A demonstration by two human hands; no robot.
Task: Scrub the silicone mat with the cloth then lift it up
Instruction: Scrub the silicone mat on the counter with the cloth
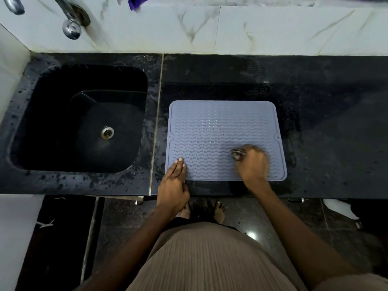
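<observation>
The right grip [253,162] is clenched on a small dark cloth [238,154], pressing it onto the grey silicone mat [222,131], which lies flat on the black worktop [325,114]. The mat's unscrubbed stretch extends away from it. The left hand [175,181] is nearer the left corner, fingers released and flat.

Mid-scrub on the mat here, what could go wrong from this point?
1. Only the left hand pins the silicone mat, by its near-left corner; hard strokes may skid the far side over the wet-looking countertop.
2. The cloth is a small wad in the right hand, so it could slip out.
3. The mat lies near the counter's front edge and might slide off.
</observation>
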